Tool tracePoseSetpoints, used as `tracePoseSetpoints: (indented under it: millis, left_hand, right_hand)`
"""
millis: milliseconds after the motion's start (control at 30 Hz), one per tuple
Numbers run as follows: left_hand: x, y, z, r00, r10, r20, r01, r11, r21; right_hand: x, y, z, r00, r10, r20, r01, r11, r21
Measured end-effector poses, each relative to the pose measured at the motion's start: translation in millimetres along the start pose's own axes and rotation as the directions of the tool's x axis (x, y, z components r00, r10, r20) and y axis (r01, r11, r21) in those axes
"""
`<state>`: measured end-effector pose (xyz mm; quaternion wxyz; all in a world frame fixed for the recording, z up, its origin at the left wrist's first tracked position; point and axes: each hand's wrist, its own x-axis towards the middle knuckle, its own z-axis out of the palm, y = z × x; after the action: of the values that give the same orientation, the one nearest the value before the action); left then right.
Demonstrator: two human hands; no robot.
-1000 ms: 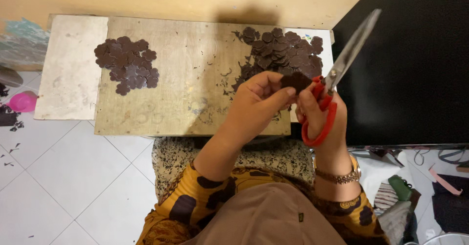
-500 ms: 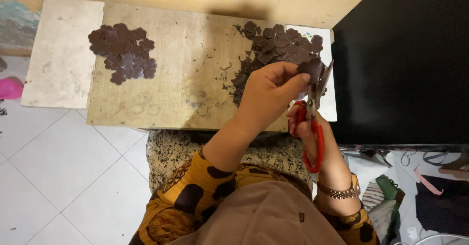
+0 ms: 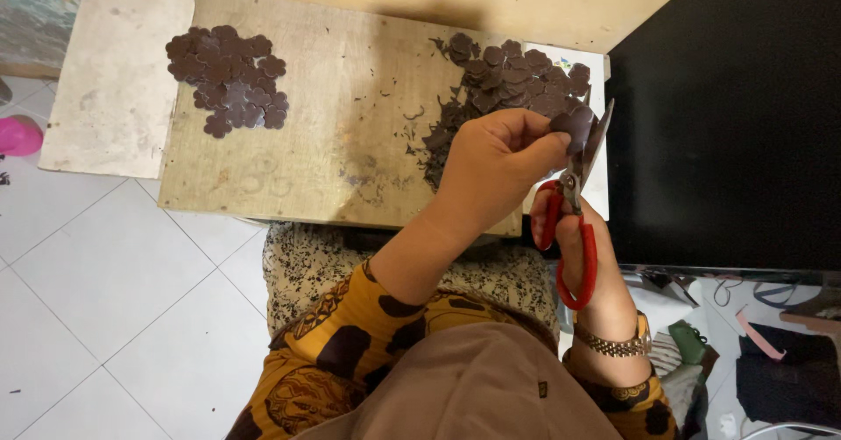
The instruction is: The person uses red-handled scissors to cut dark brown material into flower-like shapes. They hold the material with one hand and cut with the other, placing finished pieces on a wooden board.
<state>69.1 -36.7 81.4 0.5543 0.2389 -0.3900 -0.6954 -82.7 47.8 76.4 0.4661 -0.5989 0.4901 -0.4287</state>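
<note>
Two hands meet at about three o'clock in the head view, above the right end of the wooden surface (image 3: 350,98). Left hand (image 3: 495,164) reaches up from a patterned orange sleeve (image 3: 350,335), fingers curled and pinched on a small dark brown piece (image 3: 574,124). Right hand (image 3: 574,238), with a metal watch (image 3: 613,344) at the wrist, is closed through the red loops of the scissors (image 3: 578,203); the blades point toward twelve o'clock and bite the edge of that piece.

At one o'clock from the left hand lies a loose heap of dark cut-outs (image 3: 517,81) with scraps trailing down the surface. At ten o'clock, well apart, sits a tidier cluster of flower-shaped pieces (image 3: 228,76). A black panel (image 3: 727,116) fills the three o'clock side, white floor tiles (image 3: 114,291) the seven o'clock side.
</note>
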Motion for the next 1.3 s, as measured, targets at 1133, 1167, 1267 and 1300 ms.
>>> tracePoseSetpoints:
  millis: [1133,1167,1267,1300]
  left_hand:
    - [-1,7,5,0.997,0.021,-0.068,-0.013,0.993,0.117]
    - [0,6,5,0.998,0.020,-0.064,-0.013,0.994,0.108]
    - [0,7,4,0.997,0.031,-0.076,-0.021,0.991,0.130]
    - [0,8,3,0.996,0.024,-0.083,-0.012,0.989,0.149]
  right_hand:
    - [4,10,6,0.998,0.002,-0.069,-0.004,1.000,-0.029]
    - [4,10,6,0.997,0.011,-0.072,-0.012,1.000,-0.020]
    - [4,9,5,0.998,0.021,-0.063,-0.021,1.000,-0.009]
    - [3,9,5,0.998,0.021,-0.056,-0.022,1.000,-0.008]
